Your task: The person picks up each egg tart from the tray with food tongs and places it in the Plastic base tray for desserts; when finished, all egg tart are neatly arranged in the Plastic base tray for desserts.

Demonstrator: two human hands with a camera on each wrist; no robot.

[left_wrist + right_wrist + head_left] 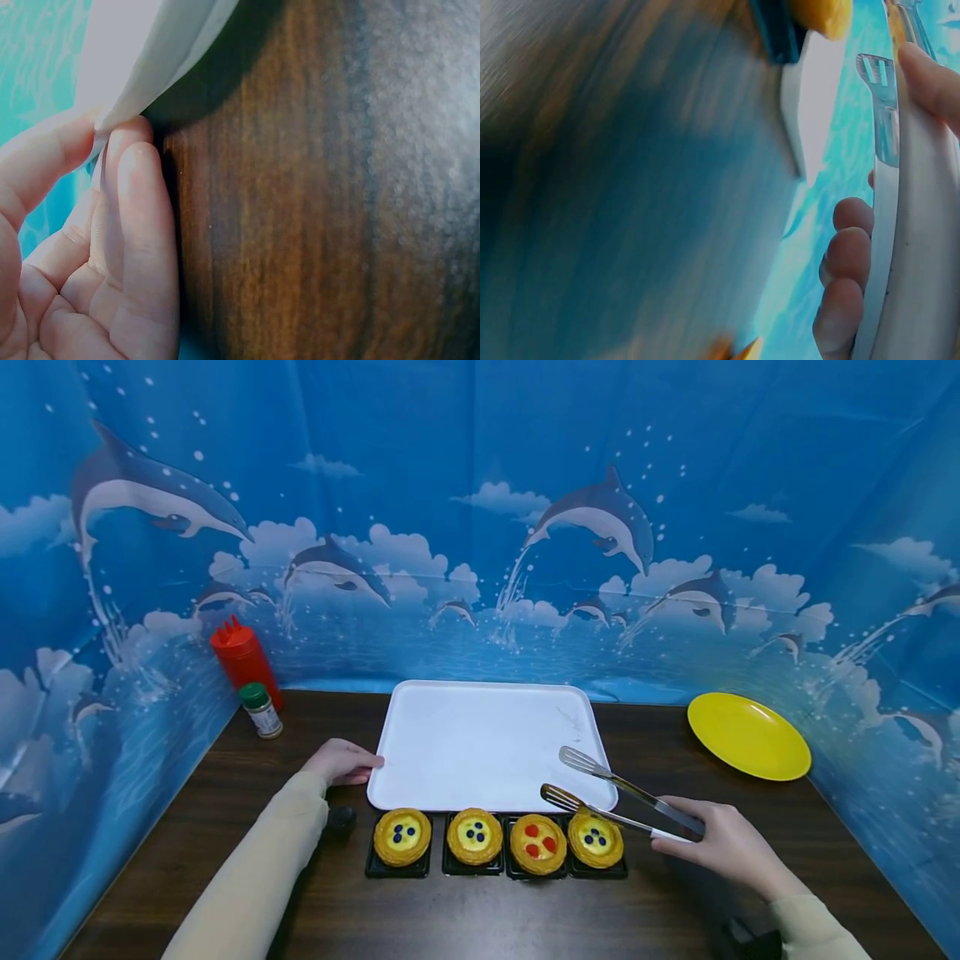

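My left hand (347, 762) pinches the left edge of a white rectangular tray (491, 743); in the left wrist view the thumb lies on one side of its rim and the fingertips (139, 161) on the other. The right hand (720, 839) grips a pair of metal tongs (637, 793) by the handles. Their slotted tips are spread apart, with nothing between them, over the tray's lower right corner. Along the tray's near edge sit egg tarts in black square holders: three with blue dots, such as the far left tart (402, 837), and one with red pieces (537, 844).
A red squeeze bottle (246, 660) and a green-capped shaker (261, 710) stand at the back left of the dark wooden table (480, 918). At the back right lies a yellow plate (750, 737). A blue dolphin-print curtain (480, 527) surrounds the back and sides.
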